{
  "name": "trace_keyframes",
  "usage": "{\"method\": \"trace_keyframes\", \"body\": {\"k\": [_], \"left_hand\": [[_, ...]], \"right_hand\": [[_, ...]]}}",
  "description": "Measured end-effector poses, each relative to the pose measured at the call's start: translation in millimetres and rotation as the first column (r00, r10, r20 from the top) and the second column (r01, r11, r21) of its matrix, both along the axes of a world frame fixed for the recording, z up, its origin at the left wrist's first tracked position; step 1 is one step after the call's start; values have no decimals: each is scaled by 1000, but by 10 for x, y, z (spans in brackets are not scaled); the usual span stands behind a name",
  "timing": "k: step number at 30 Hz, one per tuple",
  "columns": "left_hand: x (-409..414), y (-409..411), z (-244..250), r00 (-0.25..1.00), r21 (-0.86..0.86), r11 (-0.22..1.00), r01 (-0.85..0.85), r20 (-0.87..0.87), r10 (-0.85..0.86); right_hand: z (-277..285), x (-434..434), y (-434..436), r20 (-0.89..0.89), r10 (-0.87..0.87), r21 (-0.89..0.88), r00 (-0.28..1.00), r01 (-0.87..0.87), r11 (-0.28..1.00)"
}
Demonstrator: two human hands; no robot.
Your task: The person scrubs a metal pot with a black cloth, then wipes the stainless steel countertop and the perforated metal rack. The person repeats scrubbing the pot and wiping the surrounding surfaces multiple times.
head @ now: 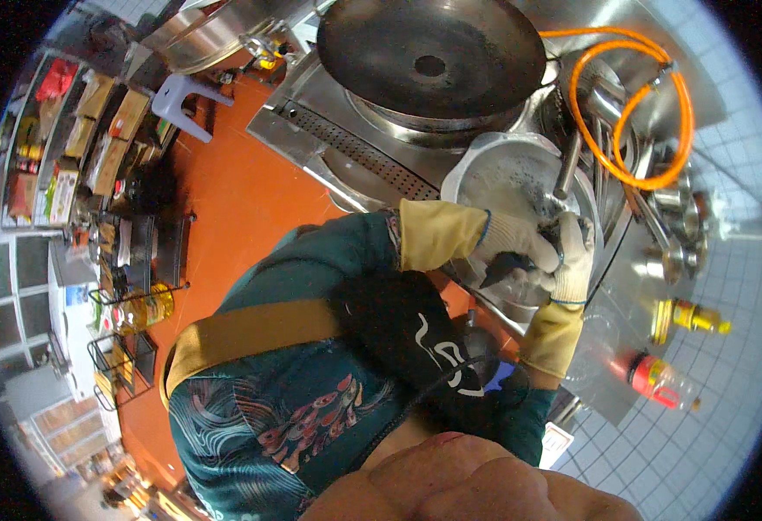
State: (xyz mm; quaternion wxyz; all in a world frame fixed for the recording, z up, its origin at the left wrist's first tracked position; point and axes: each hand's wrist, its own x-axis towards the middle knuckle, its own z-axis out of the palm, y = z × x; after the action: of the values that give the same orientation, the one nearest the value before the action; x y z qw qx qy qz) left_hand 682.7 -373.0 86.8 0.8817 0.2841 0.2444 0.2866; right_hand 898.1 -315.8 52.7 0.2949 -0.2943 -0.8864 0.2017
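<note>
Both my hands wear pale knit gloves with yellow cuffs and meet over the near side of a metal basin [454, 179]. My left hand [517, 242] grips a dark, limp-looking item [504, 268], whose end sticks out below the fingers. My right hand [573, 251] is bent around the same dark stuff, part of which shows between the two hands. What it is, I cannot tell. Cloudy liquid with bubbles [508, 169] lies in the basin. A metal utensil handle [569, 166] reaches over the basin's far right rim.
A large dark wok [429, 32] sits on the steel stove beyond the basin. An orange hose [687, 130] is coiled at the right, over metal utensils. Bottles, one yellow [696, 317] and one red-labelled [664, 381], stand by the tiled wall. A plastic stool [182, 104] is at the left.
</note>
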Motion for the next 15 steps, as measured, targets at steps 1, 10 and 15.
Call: {"method": "trace_keyframes", "body": {"k": [1, 10, 15], "left_hand": [[17, 3, -55, 997, 26, 1000, -10, -79, 12], [131, 55, -93, 781, 130, 991, 6, -620, 76], [142, 30, -197, 726, 224, 974, 29, -675, 133]], "right_hand": [[4, -111, 5, -39, -63, -60, 997, 61, 996], [88, -720, -95, -180, -699, -769, 692, 344, 539], [-86, -764, -82, -29, -679, -565, 734, 548, 616]]}}
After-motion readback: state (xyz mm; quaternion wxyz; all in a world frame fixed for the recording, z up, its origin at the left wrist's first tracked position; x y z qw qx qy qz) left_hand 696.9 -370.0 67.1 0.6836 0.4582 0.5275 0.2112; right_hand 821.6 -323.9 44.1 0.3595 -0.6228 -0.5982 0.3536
